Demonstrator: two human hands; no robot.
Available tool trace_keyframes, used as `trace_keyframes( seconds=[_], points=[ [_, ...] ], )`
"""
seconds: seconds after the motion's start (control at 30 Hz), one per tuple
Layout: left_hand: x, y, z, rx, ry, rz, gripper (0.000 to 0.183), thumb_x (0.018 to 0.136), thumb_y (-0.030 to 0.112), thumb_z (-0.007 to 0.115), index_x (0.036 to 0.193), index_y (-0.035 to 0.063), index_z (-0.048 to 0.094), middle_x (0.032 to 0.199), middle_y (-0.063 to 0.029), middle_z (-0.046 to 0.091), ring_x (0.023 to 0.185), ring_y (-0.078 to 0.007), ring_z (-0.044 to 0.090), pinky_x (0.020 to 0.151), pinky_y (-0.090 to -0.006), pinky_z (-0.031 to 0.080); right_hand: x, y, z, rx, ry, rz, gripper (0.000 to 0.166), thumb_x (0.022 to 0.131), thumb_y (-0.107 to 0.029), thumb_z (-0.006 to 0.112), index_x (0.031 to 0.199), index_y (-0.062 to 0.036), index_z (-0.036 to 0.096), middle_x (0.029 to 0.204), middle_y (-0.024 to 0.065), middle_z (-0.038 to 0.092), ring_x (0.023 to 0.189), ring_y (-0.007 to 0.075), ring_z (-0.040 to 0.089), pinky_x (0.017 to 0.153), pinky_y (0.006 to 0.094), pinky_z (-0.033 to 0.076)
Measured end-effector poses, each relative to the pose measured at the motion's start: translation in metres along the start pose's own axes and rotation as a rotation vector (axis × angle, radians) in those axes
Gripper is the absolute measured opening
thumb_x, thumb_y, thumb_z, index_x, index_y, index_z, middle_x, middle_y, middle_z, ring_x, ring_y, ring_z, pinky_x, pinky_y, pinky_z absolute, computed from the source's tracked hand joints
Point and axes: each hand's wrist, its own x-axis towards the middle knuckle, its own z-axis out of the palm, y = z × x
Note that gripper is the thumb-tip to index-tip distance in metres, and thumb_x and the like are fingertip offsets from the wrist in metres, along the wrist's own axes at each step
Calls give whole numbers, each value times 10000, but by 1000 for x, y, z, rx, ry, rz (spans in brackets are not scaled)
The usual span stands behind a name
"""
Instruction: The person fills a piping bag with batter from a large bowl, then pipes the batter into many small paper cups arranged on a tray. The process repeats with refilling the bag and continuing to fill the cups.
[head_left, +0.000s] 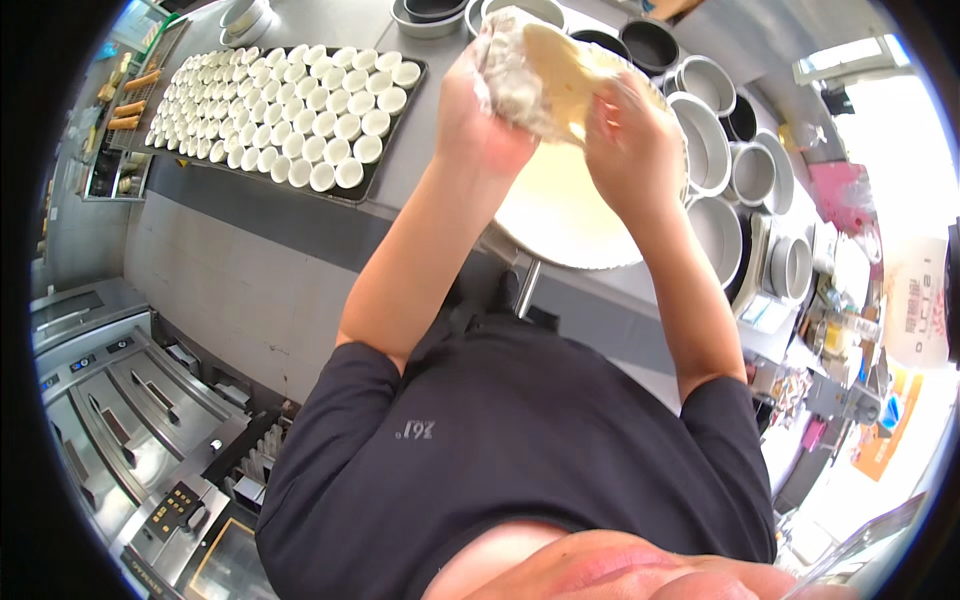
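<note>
Over a large round bowl (581, 262) holding pale yellow batter, both of my hands are raised close together. My left hand (487, 124) grips a crumpled clear plastic bag (514, 79). A glossy yellow batter-coated surface (559, 71) lies between the bag and my right hand; whether it is batter alone or a coated tool is unclear. My right hand (634, 142) has curled fingers against the right side of that yellow surface. Motion blur hides what its fingers hold.
A black baking tray (375, 176) filled with small white cups (322, 176) lies on the left of the metal worktop (397, 154). Round metal cake tins (701, 142) crowd the right. A metal oven (127, 405) stands lower left. Baked rolls (127, 109) sit on a rack far left.
</note>
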Motion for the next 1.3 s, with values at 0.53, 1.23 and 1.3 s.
trace_keyframes(
  seconds=[0.53, 1.23, 1.3],
  points=[
    [25, 25, 2, -17, -162, -1, 333, 1022, 233, 398, 1084, 17, 645, 1042, -155, 697, 984, -315, 674, 917, -472, 550, -10, 138, -28, 144, -221, 634, 226, 900, -50, 548, 1083, -7, 674, 850, 135, 719, 586, 156, 669, 578, 287, 530],
    [15, 61, 37, -126, -304, -107, 398, 1036, 252, 382, 1138, -32, 642, 1127, -220, 687, 1069, -362, 653, 1011, -511, 495, -45, 93, 146, 563, -1020, 1055, 370, 949, 11, 460, 1312, -22, 526, 1041, 125, 633, 678, 213, 625, 539, 358, 564],
    [16, 61, 35, -148, -331, -123, 399, 1038, 249, 380, 1145, -35, 639, 1118, -217, 691, 1061, -365, 658, 1009, -519, 496, -48, 96, 133, 644, -1040, 1040, 364, 934, 29, 494, 1294, -13, 529, 1032, 116, 650, 705, 216, 648, 569, 361, 577]
  ],
)
